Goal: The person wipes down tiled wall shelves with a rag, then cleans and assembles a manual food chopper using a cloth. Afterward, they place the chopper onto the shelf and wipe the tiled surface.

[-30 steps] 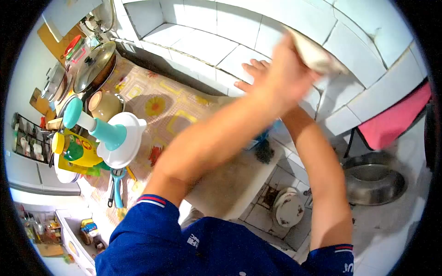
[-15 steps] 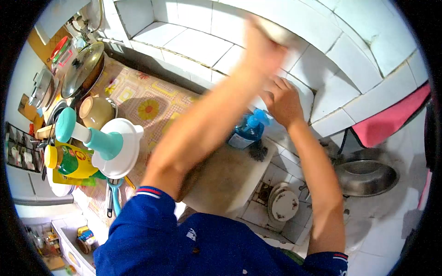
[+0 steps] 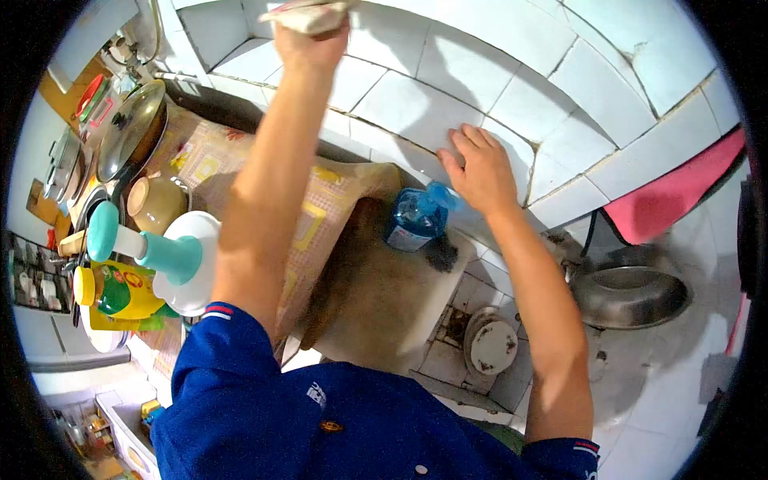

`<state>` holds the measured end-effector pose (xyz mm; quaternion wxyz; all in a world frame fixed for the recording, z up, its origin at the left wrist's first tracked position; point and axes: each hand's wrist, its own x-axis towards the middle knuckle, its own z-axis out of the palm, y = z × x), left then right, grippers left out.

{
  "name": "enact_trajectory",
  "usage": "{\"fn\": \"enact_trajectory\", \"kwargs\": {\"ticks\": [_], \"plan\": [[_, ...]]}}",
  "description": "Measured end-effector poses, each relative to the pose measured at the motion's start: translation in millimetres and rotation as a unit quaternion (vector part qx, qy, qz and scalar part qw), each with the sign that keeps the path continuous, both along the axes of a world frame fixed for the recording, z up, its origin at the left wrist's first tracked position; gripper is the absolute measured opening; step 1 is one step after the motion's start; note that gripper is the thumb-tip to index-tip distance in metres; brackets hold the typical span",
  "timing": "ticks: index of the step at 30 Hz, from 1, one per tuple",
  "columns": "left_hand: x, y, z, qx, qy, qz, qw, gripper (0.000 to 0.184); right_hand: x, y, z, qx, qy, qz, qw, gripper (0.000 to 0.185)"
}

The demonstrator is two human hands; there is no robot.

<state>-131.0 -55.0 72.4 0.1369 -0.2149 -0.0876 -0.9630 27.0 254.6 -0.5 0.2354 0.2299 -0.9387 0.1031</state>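
- A flat, off-white fabric cloth (image 3: 308, 18) is gripped by the left hand (image 3: 314, 50), its fingers closed on it, though partly hidden.
- The cloth is held at 11 o'clock in the view, at the hand's 12 o'clock end; its long axis is laid roughly from 9 to 3 o'clock.
- Of the 2 hands, the left is nearer; the right hand (image 3: 482, 168) is placed at 4 o'clock from the cloth, well apart, fingers loosely spread at the edge of a white-tiled ledge (image 3: 388, 100).
- Between 7 and 8 o'clock from the right hand, a translucent blue plastic bottle (image 3: 416, 220) is stood nearby.
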Motion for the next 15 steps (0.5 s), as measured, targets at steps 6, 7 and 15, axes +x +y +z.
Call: {"fn": "enact_trajectory", "kwargs": {"ticks": [6,7,15], "plan": [[20,79,20,0.039,-0.015,-0.073,0.996,0.034,-5,1,-5,-0.003,0.027,0.01,1.0,0.04],[25,109,20,0.05,0.001,-0.12,0.992,0.035,-4,2,-6,-0.007,0.035,0.009,0.999,0.04],[150,301,29,0.079,-0.047,-0.373,0.923,0.048,-5,4,-9,0.043,-0.018,-0.016,0.999,0.048]]}}
